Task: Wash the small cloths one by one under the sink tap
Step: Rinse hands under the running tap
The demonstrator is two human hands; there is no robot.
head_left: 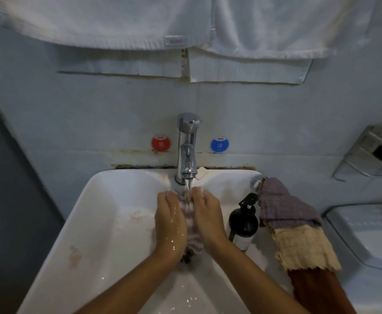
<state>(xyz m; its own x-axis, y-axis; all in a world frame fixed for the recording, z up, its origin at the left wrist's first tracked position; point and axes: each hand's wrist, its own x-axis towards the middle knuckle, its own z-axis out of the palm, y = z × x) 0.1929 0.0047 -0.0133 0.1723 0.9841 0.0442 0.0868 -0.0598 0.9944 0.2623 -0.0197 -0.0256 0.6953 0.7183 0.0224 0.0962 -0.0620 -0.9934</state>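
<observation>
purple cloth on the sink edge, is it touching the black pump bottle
Cannot tell. In the head view the purple cloth lies right beside the black pump bottle; their edges meet in the picture, but one may just overlap the other.

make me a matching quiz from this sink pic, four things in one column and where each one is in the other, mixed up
Things
1. pink cloth
2. dark pump bottle
3. bar of soap
4. white towels

Places
A. hanging on the wall above the tap
B. on the back rim of the sink, just right of the tap
C. between the left hand and the right hand, under the running water
D. standing on the sink's right rim, beside the pile of cloths

Pairs: 1-C, 2-D, 3-B, 4-A
</observation>
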